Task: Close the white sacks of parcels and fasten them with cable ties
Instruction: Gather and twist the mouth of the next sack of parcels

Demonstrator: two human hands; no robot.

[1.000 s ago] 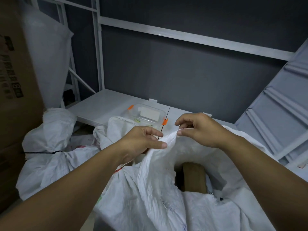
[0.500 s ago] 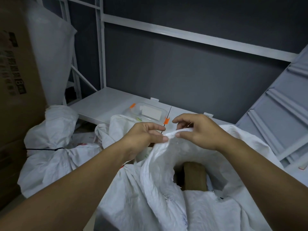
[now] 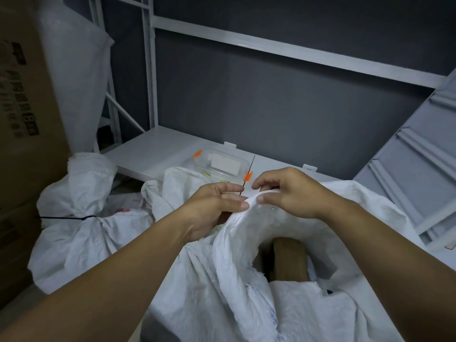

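A white woven sack point(image 3: 237, 287) lies open in front of me, and a brown parcel point(image 3: 290, 260) shows through its mouth. My left hand point(image 3: 217, 208) pinches the far rim of the sack between thumb and fingers. A thin black cable tie point(image 3: 248, 174) stands up from the same hand. My right hand point(image 3: 288, 191) pinches that rim right beside it, thumb against fingers. On the left sits a second white sack point(image 3: 81, 208), its neck bound by a black cable tie point(image 3: 66, 218).
A clear plastic box with orange clips point(image 3: 219, 164) rests on the white shelf board point(image 3: 153, 154) behind the sacks. A tall cardboard box point(image 3: 24, 119) stands at the left. Grey metal panels point(image 3: 414, 156) lean at the right. White racking runs along the dark wall.
Both hands have stayed on the sack's rim and gathered it a little closer together. The view has shifted slightly.
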